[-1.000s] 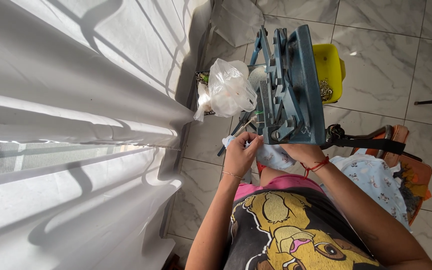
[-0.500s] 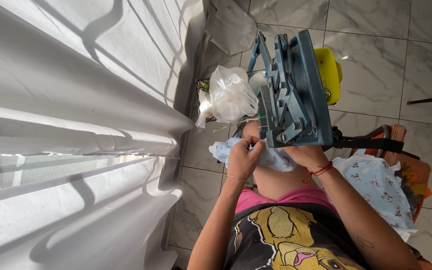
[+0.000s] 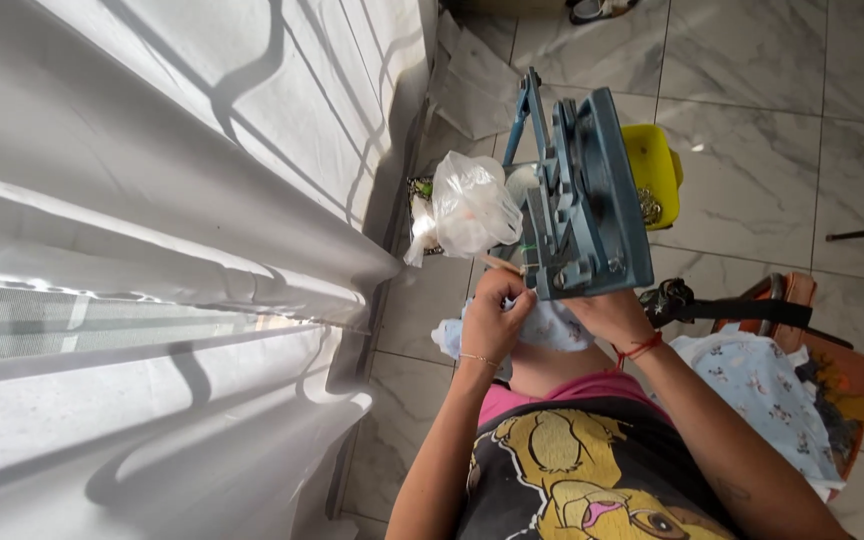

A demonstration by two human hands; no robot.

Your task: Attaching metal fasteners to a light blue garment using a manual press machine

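The person sits over a tiled floor (image 3: 752, 60) with a blue metal hand press (image 3: 582, 195) standing in front of the knees. The left hand (image 3: 495, 318) is curled, its fingers (image 3: 512, 300) pinching the edge of a pale blue printed cloth (image 3: 552, 328) and feeding it in under the base of the press. The right hand (image 3: 614, 315) sits just across from those fingers, under the press base; its fingertips are tucked out of sight, so I cannot tell whether they grip the cloth or only steady it. The cloth lies on the lap, bunched between the two hands, touching both.

Just beyond the left fingertips a thin wooden stick (image 3: 504, 266) pokes out, and further out from them stands a knotted clear plastic bag (image 3: 472, 205). Past the right hand, behind the press, is a yellow tub (image 3: 654, 165). To the outside of the right wrist a heap of similar printed cloth (image 3: 767, 395) rests in an orange basket (image 3: 832, 370).

As I judge it, the piece is being lined up, not yet pressed; the heap suggests plenty remains.
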